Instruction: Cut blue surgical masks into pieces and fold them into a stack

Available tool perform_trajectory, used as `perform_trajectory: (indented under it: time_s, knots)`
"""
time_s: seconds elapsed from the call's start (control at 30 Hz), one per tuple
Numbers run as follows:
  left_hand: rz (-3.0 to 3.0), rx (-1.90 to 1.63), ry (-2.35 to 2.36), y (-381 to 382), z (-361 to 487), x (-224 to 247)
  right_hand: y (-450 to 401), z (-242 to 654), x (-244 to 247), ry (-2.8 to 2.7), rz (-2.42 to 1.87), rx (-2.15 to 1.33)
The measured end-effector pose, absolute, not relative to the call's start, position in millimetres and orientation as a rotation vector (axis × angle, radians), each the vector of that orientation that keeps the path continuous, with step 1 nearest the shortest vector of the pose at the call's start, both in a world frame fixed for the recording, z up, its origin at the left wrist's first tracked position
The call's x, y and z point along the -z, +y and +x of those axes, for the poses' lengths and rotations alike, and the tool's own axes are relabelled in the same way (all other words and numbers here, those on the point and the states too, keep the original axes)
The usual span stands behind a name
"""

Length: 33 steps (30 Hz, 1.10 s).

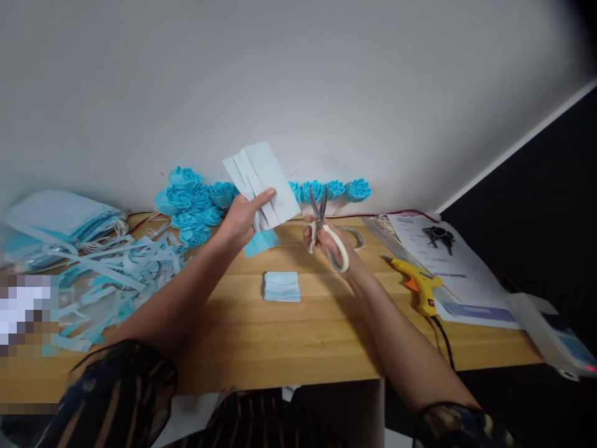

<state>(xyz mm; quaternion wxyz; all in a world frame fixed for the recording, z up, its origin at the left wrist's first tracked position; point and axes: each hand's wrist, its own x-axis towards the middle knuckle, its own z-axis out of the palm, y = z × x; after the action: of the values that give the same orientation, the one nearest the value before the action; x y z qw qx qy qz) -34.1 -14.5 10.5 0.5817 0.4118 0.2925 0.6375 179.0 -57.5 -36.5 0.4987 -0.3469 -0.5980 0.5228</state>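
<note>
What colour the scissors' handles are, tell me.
The handles are cream-white; the head view shows them best.

1. Light was soft and muted; the raised pleated sheets [267,180] showed bright against the grey wall [298,87].
2. Beside the right forearm [387,330], a soft shadow fell on the tabletop [242,342].
3. Much of the right edge sank into black.
4. Wide-angle stretching pulled at the edges — coarse pixel blocks [28,373] hid a lower-left patch.
5. Small print on the papers [433,264] blurred — too soft to read.

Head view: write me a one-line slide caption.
Left hand holds pleated pale-blue material and right hand holds open scissors over a wooden table, ruffled blue flowers behind.
</note>
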Motion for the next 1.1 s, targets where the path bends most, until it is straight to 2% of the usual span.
perform_trajectory:
  time_s: [0.17, 0.37, 1.1]
  knots:
    - [0.953, -1.512, 0.699, -12.7, -37.7, -11.8, -65.6, 174.2, 32.6, -1.64, -0.928, -1.256]
    - [1.031, -1.53, 0.685, -12.5, -36.6, -10.2, -67.7, 167.4, 30.6, -1.575, -0.935, -1.374]
    - [1.108, -1.459, 0.696, -17.6, -27.6, -0.5, -71.3, 164.4, 28.4, -1.626, -0.988, -1.239]
